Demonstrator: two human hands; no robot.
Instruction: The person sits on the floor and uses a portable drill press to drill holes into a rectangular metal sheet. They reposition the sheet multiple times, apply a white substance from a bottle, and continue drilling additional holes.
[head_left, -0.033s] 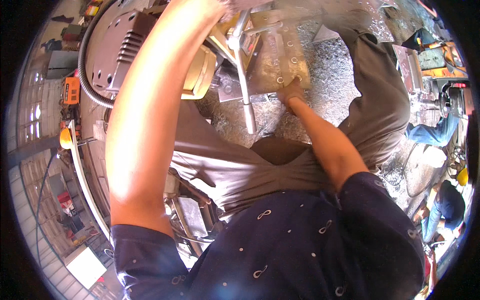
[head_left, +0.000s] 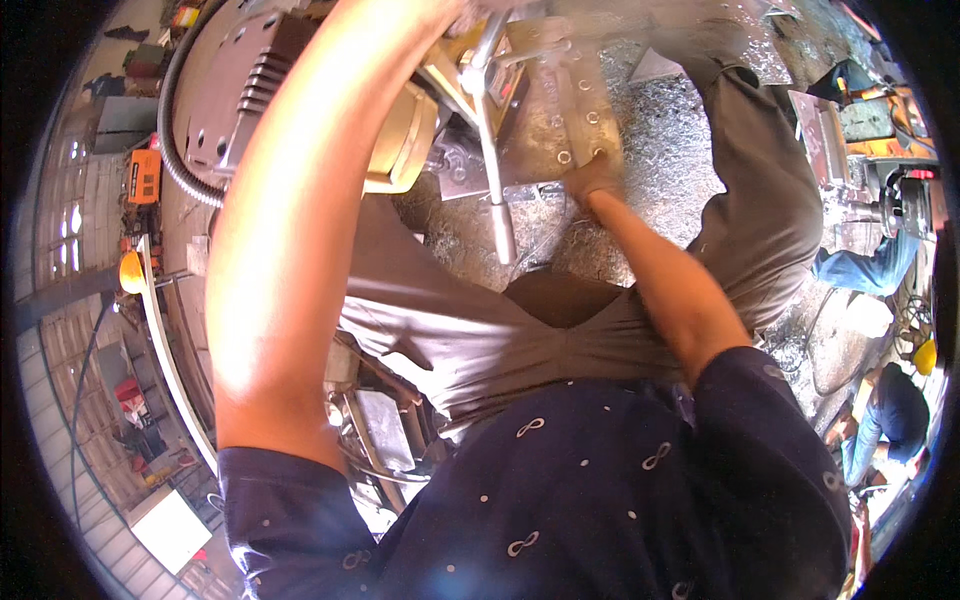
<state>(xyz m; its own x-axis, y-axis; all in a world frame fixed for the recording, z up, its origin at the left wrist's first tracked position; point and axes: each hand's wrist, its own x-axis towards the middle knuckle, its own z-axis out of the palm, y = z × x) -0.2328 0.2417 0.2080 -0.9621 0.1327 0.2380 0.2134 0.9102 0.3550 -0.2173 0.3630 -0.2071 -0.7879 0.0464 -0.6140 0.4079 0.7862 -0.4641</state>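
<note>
My left arm reaches up past a drill press with a cream-yellow housing [head_left: 402,140]. My left hand [head_left: 478,12] is at the upper edge beside the upper end of a shiny lever handle [head_left: 487,140]; its fingers are blurred and partly cut off. The lever slants down from a round hub, its free end hanging over the floor. Beneath lies a flat metal plate [head_left: 530,150] with a row of round holes along its right side. My right hand [head_left: 592,182] grips the plate's near right corner, its thumb on top beside a hole.
Metal shavings cover the floor [head_left: 660,140] around the plate. A ribbed hose [head_left: 168,130] curves round the grey motor housing [head_left: 225,100]. My trousered legs [head_left: 765,190] flank the plate. Another person [head_left: 895,415] crouches at far right. An orange box [head_left: 143,178] stands at left.
The plate's near corner and my right hand have shifted slightly right. The lever's lower end sits marginally further right and higher. My left hand stays at the upper edge.
</note>
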